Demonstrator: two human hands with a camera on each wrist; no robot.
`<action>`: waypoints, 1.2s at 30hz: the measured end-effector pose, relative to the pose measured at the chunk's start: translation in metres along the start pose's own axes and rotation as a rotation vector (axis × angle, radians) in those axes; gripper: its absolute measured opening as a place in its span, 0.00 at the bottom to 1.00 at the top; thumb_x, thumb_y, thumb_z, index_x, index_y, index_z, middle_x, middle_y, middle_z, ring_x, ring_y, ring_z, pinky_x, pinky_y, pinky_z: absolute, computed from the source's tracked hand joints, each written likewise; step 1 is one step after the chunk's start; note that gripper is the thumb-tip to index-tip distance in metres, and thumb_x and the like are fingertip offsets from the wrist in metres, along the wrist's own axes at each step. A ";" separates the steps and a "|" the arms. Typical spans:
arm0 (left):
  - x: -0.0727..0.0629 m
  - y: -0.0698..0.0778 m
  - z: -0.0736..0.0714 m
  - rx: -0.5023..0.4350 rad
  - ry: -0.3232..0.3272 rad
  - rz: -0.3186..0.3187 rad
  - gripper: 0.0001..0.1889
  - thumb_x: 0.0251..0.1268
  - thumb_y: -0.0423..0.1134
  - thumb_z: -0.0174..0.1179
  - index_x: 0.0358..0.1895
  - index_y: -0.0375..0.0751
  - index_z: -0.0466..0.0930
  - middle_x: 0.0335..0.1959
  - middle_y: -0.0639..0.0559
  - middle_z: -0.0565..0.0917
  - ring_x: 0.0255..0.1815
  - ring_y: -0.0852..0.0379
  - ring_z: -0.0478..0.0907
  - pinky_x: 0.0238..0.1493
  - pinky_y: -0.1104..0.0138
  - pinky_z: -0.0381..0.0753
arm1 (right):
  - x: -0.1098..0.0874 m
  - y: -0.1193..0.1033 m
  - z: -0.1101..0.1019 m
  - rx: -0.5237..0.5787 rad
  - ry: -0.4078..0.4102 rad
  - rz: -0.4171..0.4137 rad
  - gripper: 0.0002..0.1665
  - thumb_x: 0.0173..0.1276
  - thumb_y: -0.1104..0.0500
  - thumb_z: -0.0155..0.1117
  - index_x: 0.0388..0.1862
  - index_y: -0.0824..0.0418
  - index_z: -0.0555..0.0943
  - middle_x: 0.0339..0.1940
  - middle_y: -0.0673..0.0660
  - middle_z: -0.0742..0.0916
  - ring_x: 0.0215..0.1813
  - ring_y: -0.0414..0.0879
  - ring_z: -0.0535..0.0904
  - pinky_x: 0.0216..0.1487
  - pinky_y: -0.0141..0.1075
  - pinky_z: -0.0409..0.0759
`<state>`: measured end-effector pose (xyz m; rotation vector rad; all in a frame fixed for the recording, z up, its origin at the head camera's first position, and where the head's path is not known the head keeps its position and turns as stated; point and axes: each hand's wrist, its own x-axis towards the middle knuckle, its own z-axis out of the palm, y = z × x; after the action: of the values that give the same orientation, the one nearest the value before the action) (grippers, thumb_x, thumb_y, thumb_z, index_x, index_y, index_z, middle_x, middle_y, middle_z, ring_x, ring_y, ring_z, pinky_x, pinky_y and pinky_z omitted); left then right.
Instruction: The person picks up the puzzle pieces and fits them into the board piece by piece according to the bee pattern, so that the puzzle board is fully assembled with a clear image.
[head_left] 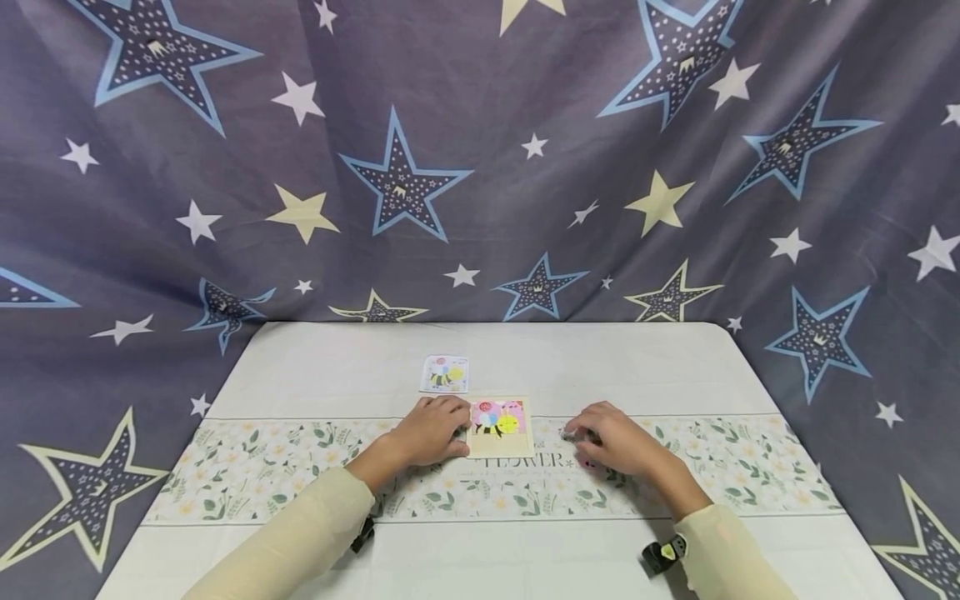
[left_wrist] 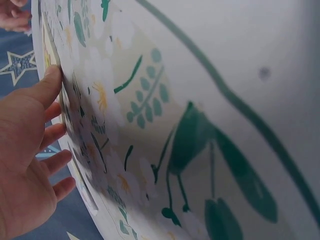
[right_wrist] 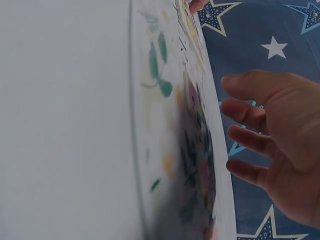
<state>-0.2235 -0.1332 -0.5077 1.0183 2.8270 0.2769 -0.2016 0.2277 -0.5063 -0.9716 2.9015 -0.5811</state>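
Note:
A wooden jigsaw puzzle board (head_left: 499, 450) with a bee picture on pink lies on the table. My left hand (head_left: 429, 432) rests at its left edge; in the left wrist view the thumb (left_wrist: 49, 86) touches the board's rim, with the other fingers loosely bent. Off to the board's right, my right hand (head_left: 618, 440) hovers over the tablecloth, fingers loosely curled and apart, holding nothing visible. Below it are small colourful pieces, among them a pink and purple piece (right_wrist: 192, 96); the hand and its shadow partly hide them.
Behind the board lies a picture card (head_left: 445, 374) with a similar bee. The white table (head_left: 600, 358) has a floral printed band (head_left: 300, 454) across it. A dark star-patterned curtain (head_left: 480, 208) hangs along the table's back and sides.

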 end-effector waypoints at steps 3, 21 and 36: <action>0.000 0.000 0.001 0.002 0.002 -0.002 0.21 0.69 0.55 0.65 0.57 0.48 0.81 0.71 0.47 0.75 0.74 0.44 0.69 0.69 0.44 0.69 | -0.008 0.001 0.001 -0.009 0.009 -0.002 0.14 0.67 0.58 0.71 0.51 0.53 0.86 0.38 0.44 0.85 0.52 0.46 0.80 0.56 0.47 0.79; -0.002 0.000 0.002 0.001 0.007 -0.001 0.22 0.69 0.55 0.64 0.59 0.47 0.80 0.71 0.46 0.75 0.74 0.44 0.69 0.69 0.44 0.69 | -0.030 0.003 0.009 -0.071 0.038 -0.038 0.16 0.60 0.57 0.76 0.48 0.49 0.88 0.39 0.43 0.85 0.52 0.47 0.80 0.52 0.49 0.78; 0.000 0.000 0.002 -0.003 -0.002 -0.011 0.22 0.69 0.55 0.65 0.59 0.46 0.80 0.71 0.46 0.75 0.74 0.43 0.69 0.70 0.43 0.68 | -0.028 0.003 0.011 -0.076 0.043 -0.033 0.16 0.59 0.56 0.76 0.47 0.49 0.88 0.45 0.45 0.88 0.53 0.48 0.82 0.56 0.53 0.78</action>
<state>-0.2236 -0.1330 -0.5094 1.0023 2.8286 0.2790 -0.1797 0.2425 -0.5200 -1.0311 2.9707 -0.5020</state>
